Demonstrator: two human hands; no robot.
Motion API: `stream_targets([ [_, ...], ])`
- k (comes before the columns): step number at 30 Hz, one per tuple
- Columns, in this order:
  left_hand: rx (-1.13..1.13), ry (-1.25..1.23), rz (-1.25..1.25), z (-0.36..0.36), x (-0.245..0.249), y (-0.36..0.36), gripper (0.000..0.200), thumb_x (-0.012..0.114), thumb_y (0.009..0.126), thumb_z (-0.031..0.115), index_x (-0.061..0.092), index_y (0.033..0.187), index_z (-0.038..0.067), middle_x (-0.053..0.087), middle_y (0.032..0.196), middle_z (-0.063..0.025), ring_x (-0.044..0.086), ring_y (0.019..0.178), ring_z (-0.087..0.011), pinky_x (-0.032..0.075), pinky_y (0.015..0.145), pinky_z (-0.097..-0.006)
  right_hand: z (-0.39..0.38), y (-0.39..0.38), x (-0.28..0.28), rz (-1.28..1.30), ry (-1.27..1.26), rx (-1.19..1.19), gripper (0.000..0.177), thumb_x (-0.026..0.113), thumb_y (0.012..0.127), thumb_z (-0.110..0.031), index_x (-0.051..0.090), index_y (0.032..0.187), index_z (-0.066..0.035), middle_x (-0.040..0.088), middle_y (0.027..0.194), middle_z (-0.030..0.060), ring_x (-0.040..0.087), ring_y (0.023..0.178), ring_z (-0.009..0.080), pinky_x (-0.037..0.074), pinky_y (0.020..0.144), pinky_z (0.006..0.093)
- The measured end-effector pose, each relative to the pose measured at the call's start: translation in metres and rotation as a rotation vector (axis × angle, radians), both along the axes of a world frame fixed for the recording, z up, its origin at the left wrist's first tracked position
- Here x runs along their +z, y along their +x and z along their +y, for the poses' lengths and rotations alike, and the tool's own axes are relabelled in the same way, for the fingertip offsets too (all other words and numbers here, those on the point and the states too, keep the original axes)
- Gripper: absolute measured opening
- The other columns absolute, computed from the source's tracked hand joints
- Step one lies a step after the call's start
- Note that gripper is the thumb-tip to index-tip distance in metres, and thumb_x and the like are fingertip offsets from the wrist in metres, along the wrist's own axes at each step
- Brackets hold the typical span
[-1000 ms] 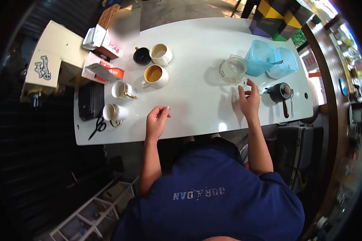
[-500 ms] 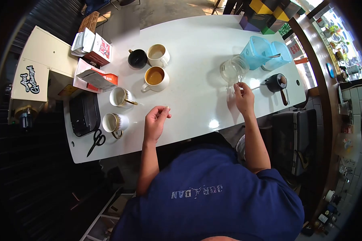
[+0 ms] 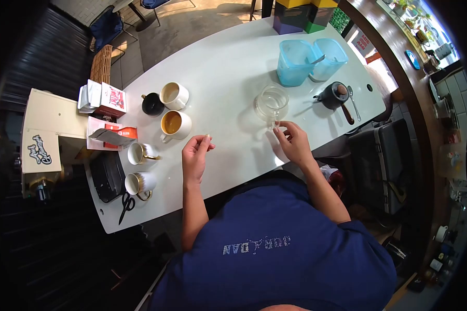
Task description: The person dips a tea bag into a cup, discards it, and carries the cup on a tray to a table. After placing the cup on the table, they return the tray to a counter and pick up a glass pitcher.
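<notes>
My right hand [image 3: 294, 142] has its thumb and index finger closed on the handle of a clear glass jug [image 3: 272, 99]. The jug stands on the white table and looks see-through, with nothing plainly visible inside. My left hand [image 3: 194, 155] hovers over the table's near edge, fingers loosely curled, with nothing visible in them. Left of it stands a cream mug [image 3: 177, 124] holding a brown, coffee-like drink. Touching or almost touching that mug is another cream mug [image 3: 175, 96]; a black cup [image 3: 152, 104] sits beside it.
Two white cups with gold handles [image 3: 139, 183] stand at the left, by black scissors [image 3: 125, 207]. Blue plastic containers [image 3: 294, 70] stand beyond the jug. A dark pot with a wooden handle [image 3: 333, 95] and a spoon [image 3: 353, 101] lie right. Boxes [image 3: 113, 102] line the left edge.
The view has swung, so the tabletop things appear farther left. My right hand stays at the jug's handle, its fingers turned more to the left. My left hand remains curled.
</notes>
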State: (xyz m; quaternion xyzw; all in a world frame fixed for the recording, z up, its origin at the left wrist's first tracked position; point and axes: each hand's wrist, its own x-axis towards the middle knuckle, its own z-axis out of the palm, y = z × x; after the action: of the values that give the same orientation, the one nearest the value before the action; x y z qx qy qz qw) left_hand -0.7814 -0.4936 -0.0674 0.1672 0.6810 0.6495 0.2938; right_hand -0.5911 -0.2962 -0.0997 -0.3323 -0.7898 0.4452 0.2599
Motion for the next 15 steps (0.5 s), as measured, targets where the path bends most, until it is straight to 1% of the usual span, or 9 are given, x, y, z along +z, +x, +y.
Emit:
stream_targets([
  [1, -0.011, -0.001, 0.001, 0.007, 0.003, 0.004, 0.021, 0.060, 0.091, 0.021, 0.062, 0.090, 0.000, 0.061, 0.077, -0.0024, 0.057, 0.073, -0.0093, 0.046, 0.075, -0.0251, 0.002, 0.003, 0.001, 0.002, -0.005, -0.006, 0.025, 0.065, 0.086, -0.019, 0.063, 0.101, 0.001, 0.065, 0.096, 0.0163, 0.064, 0.069, 0.0228, 0.049, 0.060, 0.0307],
  [3, -0.024, -0.009, 0.002, 0.017, 0.004, 0.009, 0.021, 0.060, 0.091, 0.021, 0.062, 0.090, 0.000, 0.061, 0.077, -0.0023, 0.057, 0.073, -0.0093, 0.046, 0.074, -0.0251, 0.008, 0.009, 0.005, 0.063, -0.066, -0.094, 0.022, 0.066, 0.086, -0.019, 0.064, 0.096, 0.000, 0.066, 0.089, 0.0132, 0.063, 0.066, 0.0183, 0.048, 0.058, 0.0284],
  [4, -0.038, -0.012, 0.002, 0.021, 0.004, 0.012, 0.021, 0.061, 0.091, 0.021, 0.062, 0.090, 0.000, 0.061, 0.078, -0.0023, 0.057, 0.073, -0.0092, 0.046, 0.075, -0.0250, 0.013, 0.013, 0.007, 0.065, -0.071, -0.097, 0.022, 0.066, 0.086, -0.019, 0.064, 0.096, 0.000, 0.066, 0.089, 0.0132, 0.063, 0.066, 0.0183, 0.048, 0.058, 0.0284],
  [7, -0.056, -0.031, 0.003, 0.033, 0.004, 0.019, 0.021, 0.061, 0.091, 0.021, 0.062, 0.091, 0.000, 0.061, 0.078, -0.0022, 0.057, 0.073, -0.0090, 0.046, 0.075, -0.0250, 0.031, 0.025, 0.017, 0.104, -0.061, -0.158, 0.019, 0.066, 0.085, -0.018, 0.066, 0.092, 0.000, 0.066, 0.082, 0.0102, 0.060, 0.063, 0.0147, 0.047, 0.056, 0.0266],
  [9, -0.061, -0.040, 0.007, 0.043, 0.005, 0.024, 0.021, 0.061, 0.091, 0.021, 0.062, 0.091, 0.000, 0.061, 0.078, -0.0022, 0.057, 0.073, -0.0088, 0.045, 0.075, -0.0251, 0.042, 0.032, 0.027, 0.134, 0.013, -0.193, 0.017, 0.067, 0.085, -0.017, 0.066, 0.089, -0.001, 0.065, 0.077, 0.0087, 0.058, 0.061, 0.0132, 0.046, 0.055, 0.0261],
  [10, -0.063, -0.041, 0.001, 0.048, 0.005, 0.026, 0.021, 0.061, 0.091, 0.021, 0.062, 0.091, 0.000, 0.061, 0.078, -0.0022, 0.057, 0.073, -0.0088, 0.045, 0.075, -0.0249, 0.048, 0.036, 0.028, 0.173, 0.095, -0.201, 0.015, 0.067, 0.084, -0.015, 0.065, 0.087, 0.000, 0.064, 0.072, 0.0075, 0.057, 0.060, 0.0125, 0.045, 0.053, 0.0251],
  [11, -0.065, -0.042, -0.006, 0.052, 0.005, 0.029, 0.020, 0.061, 0.091, 0.021, 0.062, 0.091, 0.000, 0.061, 0.078, -0.0021, 0.057, 0.074, -0.0087, 0.045, 0.076, -0.0247, 0.053, 0.039, 0.029, 0.173, 0.096, -0.203, 0.015, 0.067, 0.084, -0.015, 0.065, 0.087, 0.000, 0.064, 0.072, 0.0075, 0.057, 0.060, 0.0125, 0.045, 0.053, 0.0251],
  [13, -0.073, -0.050, 0.002, 0.062, 0.004, 0.034, 0.020, 0.061, 0.090, 0.021, 0.062, 0.091, 0.001, 0.061, 0.078, -0.0021, 0.057, 0.074, -0.0088, 0.045, 0.076, -0.0246, 0.063, 0.045, 0.035, 0.244, 0.195, -0.202, 0.013, 0.068, 0.084, -0.014, 0.065, 0.085, -0.001, 0.063, 0.069, 0.0057, 0.055, 0.058, 0.0116, 0.043, 0.052, 0.0242],
  [15, -0.074, -0.059, 0.010, 0.069, 0.001, 0.040, 0.020, 0.062, 0.090, 0.020, 0.062, 0.092, 0.001, 0.061, 0.078, -0.0020, 0.057, 0.075, -0.0088, 0.045, 0.077, -0.0246, 0.078, 0.047, 0.042, 0.292, 0.186, -0.222, 0.012, 0.068, 0.083, -0.013, 0.065, 0.084, -0.001, 0.063, 0.068, 0.0047, 0.054, 0.057, 0.0115, 0.042, 0.052, 0.0242],
])
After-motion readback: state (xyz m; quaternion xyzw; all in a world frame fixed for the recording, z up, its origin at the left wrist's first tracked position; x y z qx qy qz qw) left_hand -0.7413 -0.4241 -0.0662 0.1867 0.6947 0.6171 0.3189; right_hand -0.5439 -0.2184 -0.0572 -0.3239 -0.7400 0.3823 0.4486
